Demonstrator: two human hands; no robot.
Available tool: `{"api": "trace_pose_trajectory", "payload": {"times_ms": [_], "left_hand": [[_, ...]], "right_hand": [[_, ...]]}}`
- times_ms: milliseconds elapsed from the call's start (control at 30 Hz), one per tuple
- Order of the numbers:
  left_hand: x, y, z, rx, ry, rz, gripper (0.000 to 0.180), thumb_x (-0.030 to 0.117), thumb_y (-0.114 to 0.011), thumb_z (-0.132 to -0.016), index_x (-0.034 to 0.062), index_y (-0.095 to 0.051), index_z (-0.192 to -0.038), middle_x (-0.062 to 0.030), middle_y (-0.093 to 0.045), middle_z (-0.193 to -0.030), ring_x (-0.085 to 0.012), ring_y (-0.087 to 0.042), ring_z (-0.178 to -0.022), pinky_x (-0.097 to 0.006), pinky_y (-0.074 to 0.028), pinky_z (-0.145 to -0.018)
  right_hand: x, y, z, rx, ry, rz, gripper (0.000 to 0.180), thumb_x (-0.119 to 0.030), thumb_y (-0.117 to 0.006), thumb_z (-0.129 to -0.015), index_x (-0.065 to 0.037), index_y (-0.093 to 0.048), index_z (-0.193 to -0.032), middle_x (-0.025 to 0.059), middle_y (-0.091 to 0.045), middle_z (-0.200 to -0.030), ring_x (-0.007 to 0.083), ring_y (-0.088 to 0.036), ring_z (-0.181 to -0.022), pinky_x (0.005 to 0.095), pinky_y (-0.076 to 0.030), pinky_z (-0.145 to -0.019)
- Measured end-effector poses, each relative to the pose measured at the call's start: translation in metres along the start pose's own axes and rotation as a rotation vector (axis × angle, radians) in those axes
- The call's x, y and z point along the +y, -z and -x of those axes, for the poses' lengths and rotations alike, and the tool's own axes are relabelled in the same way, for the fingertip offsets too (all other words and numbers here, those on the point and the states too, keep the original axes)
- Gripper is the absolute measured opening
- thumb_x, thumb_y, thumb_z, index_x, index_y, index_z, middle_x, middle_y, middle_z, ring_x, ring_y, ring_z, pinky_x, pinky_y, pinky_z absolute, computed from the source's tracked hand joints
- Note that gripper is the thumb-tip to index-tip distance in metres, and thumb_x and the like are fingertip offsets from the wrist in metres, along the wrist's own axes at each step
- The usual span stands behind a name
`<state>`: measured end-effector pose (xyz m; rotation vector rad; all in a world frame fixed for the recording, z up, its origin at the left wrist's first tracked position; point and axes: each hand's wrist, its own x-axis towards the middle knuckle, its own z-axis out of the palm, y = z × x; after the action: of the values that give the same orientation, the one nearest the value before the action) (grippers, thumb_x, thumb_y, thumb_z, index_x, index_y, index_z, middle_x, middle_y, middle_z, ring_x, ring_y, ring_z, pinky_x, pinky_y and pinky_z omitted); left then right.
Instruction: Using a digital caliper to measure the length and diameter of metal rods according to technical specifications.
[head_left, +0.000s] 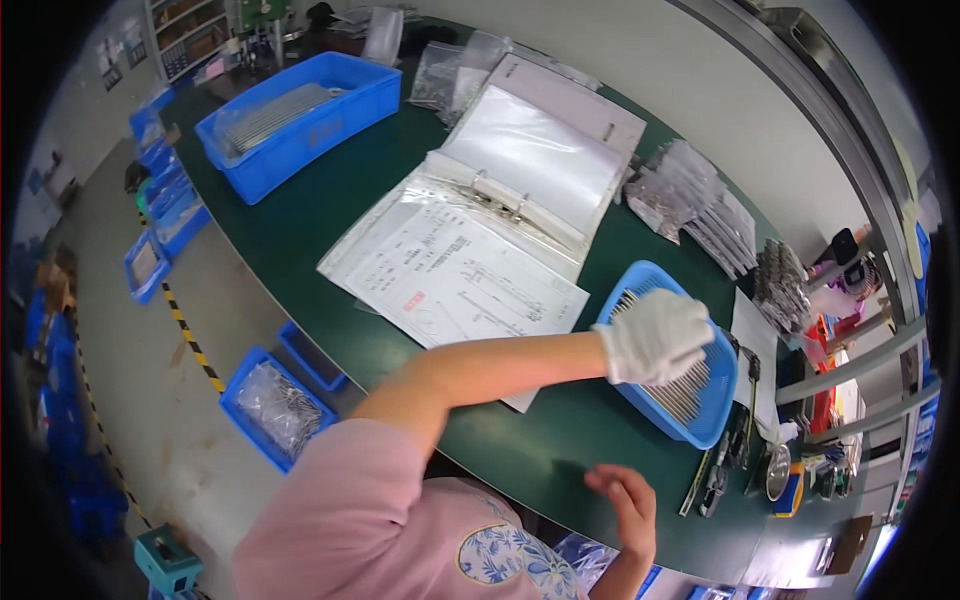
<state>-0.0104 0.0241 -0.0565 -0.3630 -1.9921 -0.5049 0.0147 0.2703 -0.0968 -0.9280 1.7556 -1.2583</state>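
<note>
My left hand, in a white glove, reaches across to a light blue plastic basket on the green table. Inside the basket lie many thin metal rods, side by side. The gloved fingers are curled over the basket, and the hand covers whatever may be between them. Near the table's front edge is my bare right hand, its fingers loosely bent and apart, holding nothing. Left of the basket, an open ring binder shows a printed drawing sheet in a clear sleeve.
A larger blue bin with bagged rods stands at the far left. Bagged parts lie behind the basket. Calipers and other tools sit to its right. Below the table's left edge, a blue crate holds bagged parts.
</note>
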Motion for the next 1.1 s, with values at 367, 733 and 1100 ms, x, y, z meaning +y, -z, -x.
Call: {"api": "trace_pose_trajectory", "payload": {"times_ms": [367, 733, 1100], "left_hand": [[-0.035, 0.245, 0.183, -0.002, 0.902, -0.808, 0.026, 0.023, -0.06, -0.079, 0.0061, -0.058, -0.098, -0.013, -0.056, -0.103, -0.029, -0.053, -0.098, -0.039, -0.041, -0.086], [-0.024, 0.18, 0.14, -0.387, 0.644, -0.358, 0.039, 0.029, -0.054, -0.084, 0.0012, -0.052, -0.111, -0.0168, -0.049, -0.117, -0.0327, -0.046, -0.11, -0.04, -0.035, -0.094], [-0.015, 0.164, 0.15, -0.775, 0.427, -0.375, 0.051, 0.038, -0.048, -0.085, 0.0005, -0.047, -0.12, -0.0176, -0.044, -0.125, -0.0316, -0.038, -0.12, -0.041, -0.03, -0.098]], "right_hand": [[-0.009, -0.072, -0.119, -0.076, 0.55, 1.006, 0.066, -0.034, -0.069, -0.068, -0.007, -0.047, -0.125, 0.0156, -0.038, -0.135, 0.0352, -0.038, -0.123, 0.0478, -0.028, -0.102], [-0.004, -0.03, 0.006, -0.087, 0.285, 0.944, 0.059, -0.037, -0.07, -0.063, -0.011, -0.057, -0.114, 0.0094, -0.05, -0.127, 0.0291, -0.045, -0.119, 0.0473, -0.026, -0.102], [0.027, 0.02, 0.06, 0.323, 0.121, 1.077, 0.054, -0.029, -0.063, -0.068, -0.003, -0.051, -0.114, 0.0153, -0.051, -0.115, 0.0335, -0.045, -0.114, 0.0495, -0.026, -0.1]]}}
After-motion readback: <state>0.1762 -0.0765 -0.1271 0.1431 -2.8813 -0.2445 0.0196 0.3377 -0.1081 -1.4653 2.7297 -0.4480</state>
